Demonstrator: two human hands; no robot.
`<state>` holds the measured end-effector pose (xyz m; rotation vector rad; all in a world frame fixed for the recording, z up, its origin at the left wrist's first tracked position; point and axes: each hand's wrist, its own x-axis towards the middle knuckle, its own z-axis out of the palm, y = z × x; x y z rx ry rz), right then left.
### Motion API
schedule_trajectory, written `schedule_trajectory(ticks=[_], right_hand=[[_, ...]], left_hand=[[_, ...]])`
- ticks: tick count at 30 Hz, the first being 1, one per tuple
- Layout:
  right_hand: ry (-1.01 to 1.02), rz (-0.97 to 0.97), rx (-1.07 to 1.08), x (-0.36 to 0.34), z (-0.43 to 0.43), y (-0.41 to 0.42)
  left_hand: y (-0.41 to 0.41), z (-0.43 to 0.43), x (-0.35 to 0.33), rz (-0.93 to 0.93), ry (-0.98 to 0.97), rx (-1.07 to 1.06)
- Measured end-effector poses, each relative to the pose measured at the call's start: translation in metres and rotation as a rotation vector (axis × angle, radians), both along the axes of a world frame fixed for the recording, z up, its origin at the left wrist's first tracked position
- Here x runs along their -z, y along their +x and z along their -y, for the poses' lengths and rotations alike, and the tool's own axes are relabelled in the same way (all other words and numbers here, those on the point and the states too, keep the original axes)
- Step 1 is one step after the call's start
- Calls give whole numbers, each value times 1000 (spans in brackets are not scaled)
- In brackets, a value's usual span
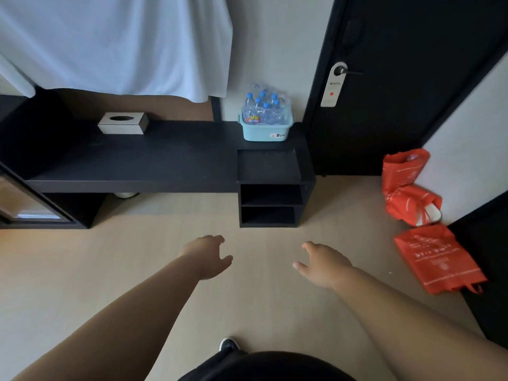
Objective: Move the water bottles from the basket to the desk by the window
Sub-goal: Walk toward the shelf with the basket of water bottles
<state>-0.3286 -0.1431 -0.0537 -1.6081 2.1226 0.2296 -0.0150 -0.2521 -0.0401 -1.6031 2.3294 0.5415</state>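
A light blue plastic basket (266,132) stands at the right end of a long black desk (154,160), against the wall. Several clear water bottles with blue caps (264,107) stand upright inside it, partly wrapped in plastic film. My left hand (210,255) and my right hand (323,264) are stretched out in front of me over the floor, fingers spread, holding nothing. Both hands are well short of the desk and the basket.
A tissue box (123,122) sits on the desk's left part under a white hanging cloth (115,45). A black door (398,78) with a hanger tag is at the right. Orange bags (412,188) lie on the floor by the right wall. Open shelves (270,204) sit below the basket.
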Motion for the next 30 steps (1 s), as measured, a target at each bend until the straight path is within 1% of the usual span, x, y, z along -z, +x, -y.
schedule_trajectory(ticks=[3, 7, 15, 24, 30], right_hand=[[-4, 21, 28, 0, 29, 6], [-9, 49, 47, -2, 59, 5], [9, 96, 121, 5, 117, -33], [8, 120, 49, 19, 215, -113], [8, 136, 50, 12, 293, -181]], left_hand=[[0, 33, -2, 31, 2, 45], [-13, 68, -6, 6, -2, 50], [-53, 130, 4, -27, 35, 12], [-120, 217, 9, 0, 35, -59], [-184, 269, 3, -80, 69, -163]])
